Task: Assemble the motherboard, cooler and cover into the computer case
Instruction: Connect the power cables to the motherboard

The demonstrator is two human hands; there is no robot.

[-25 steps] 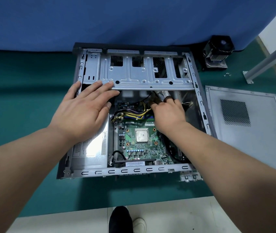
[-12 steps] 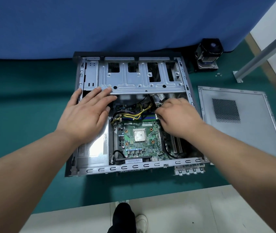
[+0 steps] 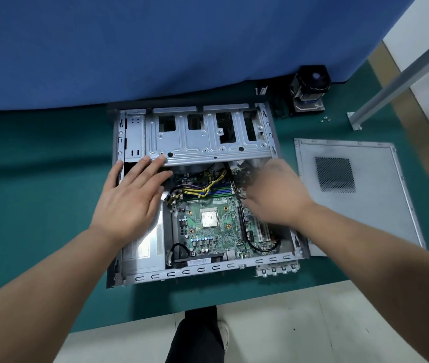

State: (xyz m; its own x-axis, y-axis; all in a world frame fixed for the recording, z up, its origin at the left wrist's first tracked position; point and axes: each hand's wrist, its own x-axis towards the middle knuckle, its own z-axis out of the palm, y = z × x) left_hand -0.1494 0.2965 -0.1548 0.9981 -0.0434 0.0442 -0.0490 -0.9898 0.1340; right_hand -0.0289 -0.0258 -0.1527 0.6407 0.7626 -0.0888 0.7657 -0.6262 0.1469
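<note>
Case: we see the open computer case (image 3: pixel 197 276) lying flat on the green surface (image 3: pixel 38 205), its drive cage (image 3: pixel 208 140) at the far end against a blue curtain (image 3: pixel 155 48).
Motherboard: the green motherboard (image 3: pixel 208 231) sits inside the case, right of the silver power supply (image 3: pixel 142 247); its square processor (image 3: pixel 209 218) is bare and uncovered.
Cables: a bundle of yellow and black cables (image 3: pixel 202 184) crosses the far part of the board, just under the cage edge.
Left hand: our left hand (image 3: pixel 132 203) lies flat over the power supply, fingers (image 3: pixel 153 166) straight and spread wide, the tips touching the near edge of the drive cage; it holds nothing.
Right hand: our right hand (image 3: pixel 276 195) is over the right part of the board and is blurred. Its fingers point down and left toward the board's edge; we cannot tell whether they pinch anything.
Cover: the grey cover (image 3: pixel 360 195) with its mesh vent lies flat on the surface just right of the case, its near left corner tucked against the case wall.
Cooler: the black cooler (image 3: pixel 310 87) stands on the surface beyond the case's far right corner, well apart from both hands.
Screws: a few small screws (image 3: pixel 325 119) lie near the cooler.
Floor: a dark trouser leg and a shoe (image 3: pixel 202 336) show below the surface edge.
</note>
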